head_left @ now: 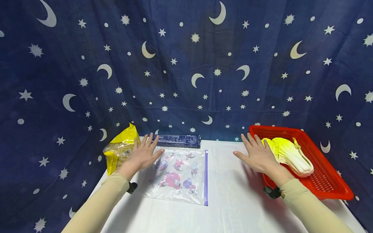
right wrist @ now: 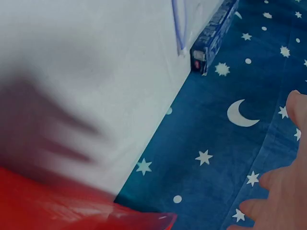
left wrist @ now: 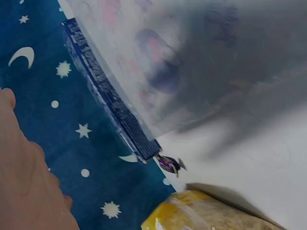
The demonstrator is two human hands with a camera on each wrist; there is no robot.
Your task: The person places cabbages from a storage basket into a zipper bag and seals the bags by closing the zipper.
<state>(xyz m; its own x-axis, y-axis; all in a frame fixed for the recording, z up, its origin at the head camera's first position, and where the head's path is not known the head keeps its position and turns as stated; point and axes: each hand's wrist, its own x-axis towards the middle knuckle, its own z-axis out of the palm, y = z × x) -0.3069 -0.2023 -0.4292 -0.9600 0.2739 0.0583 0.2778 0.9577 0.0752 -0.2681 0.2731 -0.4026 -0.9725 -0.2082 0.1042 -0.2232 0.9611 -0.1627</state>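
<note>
My left hand (head_left: 142, 155) is held with fingers spread above the table, between a yellow and clear plastic package (head_left: 119, 147) and a clear zip bag (head_left: 180, 176). The bag lies flat, printed with pink and purple cartoon figures, its purple zip edge on the right. My right hand (head_left: 257, 155), fingers spread too, hovers by the left side of a red plastic basket (head_left: 329, 168). Inside that basket lies a Chinese cabbage (head_left: 288, 155), yellow leaves toward the back left. Neither hand holds anything.
A long dark blue box (head_left: 179, 141) lies along the table's back edge, behind the bag. White cloth covers the table (head_left: 227, 187). A navy curtain (head_left: 186, 64) with moons and stars hangs behind and at both sides.
</note>
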